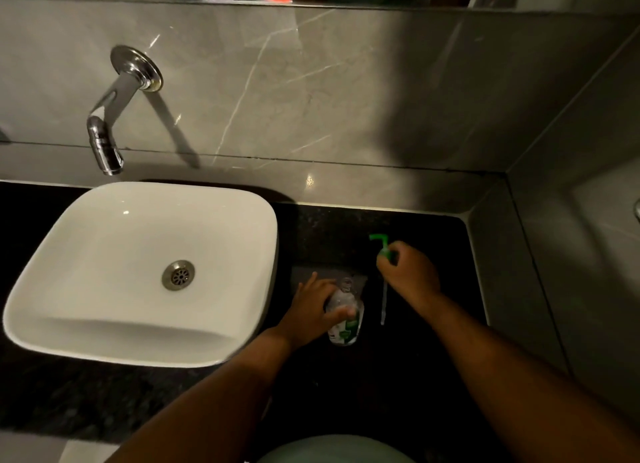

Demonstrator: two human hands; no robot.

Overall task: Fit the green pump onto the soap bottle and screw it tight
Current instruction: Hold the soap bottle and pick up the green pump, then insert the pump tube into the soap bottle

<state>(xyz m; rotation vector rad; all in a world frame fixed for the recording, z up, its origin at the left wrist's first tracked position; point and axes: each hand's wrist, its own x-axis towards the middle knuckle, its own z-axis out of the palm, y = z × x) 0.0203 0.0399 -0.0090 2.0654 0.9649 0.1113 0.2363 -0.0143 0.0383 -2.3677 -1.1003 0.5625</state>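
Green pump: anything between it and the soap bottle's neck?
Nothing visible. The right hand holds the green pump beside the soap bottle, its dip tube hanging free over the black counter. The left hand grips the bottle's body; the neck looks uncovered.

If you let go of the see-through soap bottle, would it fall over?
Perhaps. The soap bottle looks clear and nearly empty, so probably light and tippy. The left hand grips it on the counter, which should steady it. Smooth plastic may be slippery.
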